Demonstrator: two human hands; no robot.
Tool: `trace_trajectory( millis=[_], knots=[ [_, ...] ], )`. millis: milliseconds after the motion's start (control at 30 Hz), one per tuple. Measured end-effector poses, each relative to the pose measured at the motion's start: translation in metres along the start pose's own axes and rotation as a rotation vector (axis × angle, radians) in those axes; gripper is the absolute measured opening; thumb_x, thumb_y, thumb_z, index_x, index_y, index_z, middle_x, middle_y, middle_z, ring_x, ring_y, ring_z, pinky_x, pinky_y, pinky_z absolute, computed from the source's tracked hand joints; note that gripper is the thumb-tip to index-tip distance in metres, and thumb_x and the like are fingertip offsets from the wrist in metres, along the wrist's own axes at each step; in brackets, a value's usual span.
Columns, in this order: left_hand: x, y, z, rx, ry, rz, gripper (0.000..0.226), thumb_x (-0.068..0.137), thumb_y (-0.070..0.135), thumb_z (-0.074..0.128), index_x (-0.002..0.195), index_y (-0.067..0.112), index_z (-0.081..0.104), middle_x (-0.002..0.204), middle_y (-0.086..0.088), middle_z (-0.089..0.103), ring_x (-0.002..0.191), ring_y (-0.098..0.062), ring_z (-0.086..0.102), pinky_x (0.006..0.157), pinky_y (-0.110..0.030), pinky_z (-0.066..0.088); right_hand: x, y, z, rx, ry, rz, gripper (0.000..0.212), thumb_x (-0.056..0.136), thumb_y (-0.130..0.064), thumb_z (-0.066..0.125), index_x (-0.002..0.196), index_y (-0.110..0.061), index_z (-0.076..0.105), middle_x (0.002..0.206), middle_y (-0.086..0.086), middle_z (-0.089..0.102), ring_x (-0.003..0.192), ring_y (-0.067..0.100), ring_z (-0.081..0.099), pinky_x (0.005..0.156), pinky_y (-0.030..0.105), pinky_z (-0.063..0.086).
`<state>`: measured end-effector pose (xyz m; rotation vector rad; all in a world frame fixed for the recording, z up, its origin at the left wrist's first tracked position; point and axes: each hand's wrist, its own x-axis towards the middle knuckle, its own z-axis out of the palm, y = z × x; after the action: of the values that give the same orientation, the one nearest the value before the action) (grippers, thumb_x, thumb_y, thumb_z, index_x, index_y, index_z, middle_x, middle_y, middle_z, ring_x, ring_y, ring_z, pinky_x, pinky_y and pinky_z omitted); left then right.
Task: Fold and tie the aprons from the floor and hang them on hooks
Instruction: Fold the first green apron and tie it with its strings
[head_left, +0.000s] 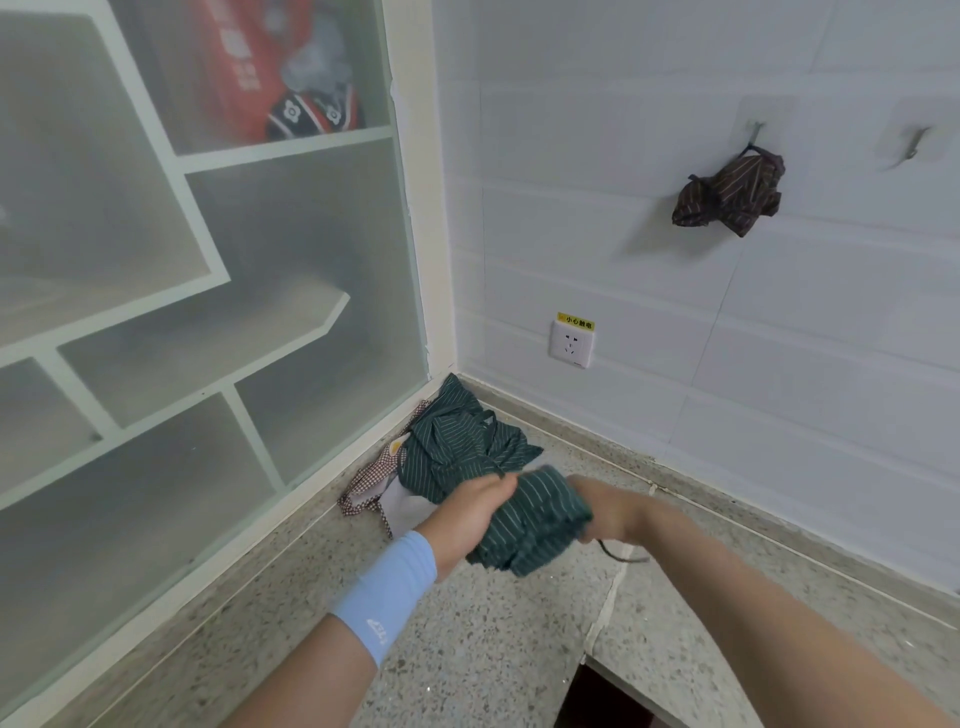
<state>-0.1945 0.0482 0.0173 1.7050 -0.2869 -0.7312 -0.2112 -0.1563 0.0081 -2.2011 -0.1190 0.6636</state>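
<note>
The green striped apron (535, 519) is a rolled bundle above the floor, held between both hands: the left hand (478, 501) grips its left side with curled fingers, and the right hand (608, 512) closes on its right side, where a dark strap end (626, 553) hangs loose. The free hook (917, 143) is high on the wall to the right, beside the hook that holds the brown striped apron (727, 197). So the right hand is nearer to it, and the loose strap probably needs tying first.
</note>
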Motion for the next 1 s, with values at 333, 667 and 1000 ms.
trace_trajectory(
  millis=[333,667,1000],
  knots=[
    [0.004,-0.011,0.016,0.638,0.09,0.069,0.036,0.104,0.043,0.028,0.138,0.054,0.028,0.068,0.005,0.049,0.056,-0.008,0.044,0.054,-0.027,0.034,0.012,-0.032,-0.039,-0.428,0.132,0.014,0.019,0.098,-0.031,0.055,0.086,-0.026,0.068,0.09,-0.007,0.066,0.084,0.009,0.058,0.08,0.031,0.044],
    [0.029,-0.026,-0.009,0.219,0.667,-0.147,0.043,0.103,0.029,0.034,0.076,0.003,0.054,0.073,-0.006,0.051,0.071,-0.023,0.048,0.071,-0.037,0.039,0.018,-0.047,0.009,-0.623,0.449,-0.21,0.016,0.1,-0.023,0.047,0.088,-0.02,0.057,0.084,-0.001,0.066,0.076,0.019,0.06,0.07,0.036,0.052],
    [0.035,-0.024,-0.014,0.033,0.807,-0.095,0.041,0.103,0.031,0.037,0.068,0.011,0.046,0.065,-0.004,0.043,0.064,-0.022,0.043,0.064,-0.034,0.037,0.018,-0.009,0.039,-0.271,0.53,-0.263,0.018,0.102,-0.029,0.053,0.089,-0.024,0.065,0.083,-0.021,0.06,0.078,-0.001,0.055,0.075,0.025,0.043]
  ],
)
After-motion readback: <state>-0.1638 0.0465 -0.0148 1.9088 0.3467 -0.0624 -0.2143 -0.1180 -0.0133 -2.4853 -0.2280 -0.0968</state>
